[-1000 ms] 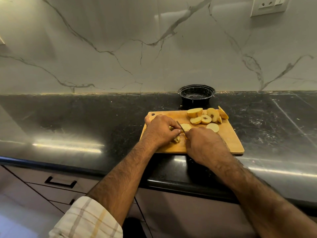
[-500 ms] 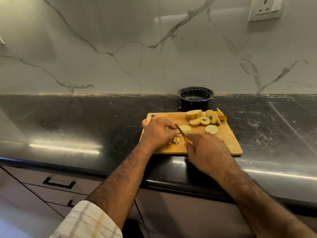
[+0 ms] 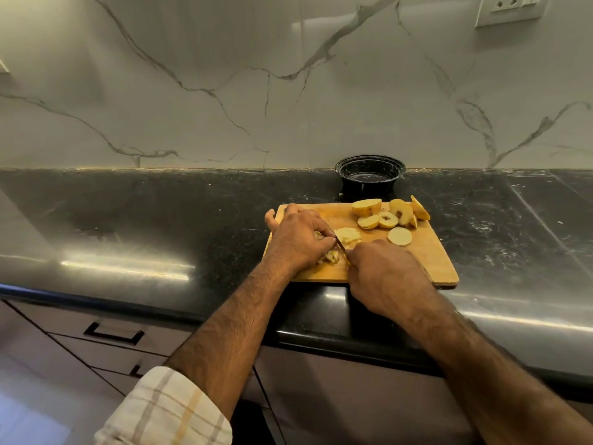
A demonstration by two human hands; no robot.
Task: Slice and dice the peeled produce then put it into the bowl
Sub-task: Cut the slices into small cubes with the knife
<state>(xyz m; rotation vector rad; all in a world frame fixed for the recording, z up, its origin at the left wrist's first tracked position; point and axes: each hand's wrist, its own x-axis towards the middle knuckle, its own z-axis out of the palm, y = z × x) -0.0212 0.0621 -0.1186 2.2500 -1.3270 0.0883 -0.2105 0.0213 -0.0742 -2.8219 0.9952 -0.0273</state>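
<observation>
Dim warm light; bright glare streaks on glossy bench (image 3: 128, 268) at 9 and 3 o'clock; wide-angle bowing at edges.

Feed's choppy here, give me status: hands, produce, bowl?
Left hand holds produce on board; right hand grips knife, cutting. Slices wait at far edge. Black bowl behind board; nothing blocking.

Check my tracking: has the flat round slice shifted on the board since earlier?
No. The round slice keeps its spot near the right edge of the cutting board.
</observation>
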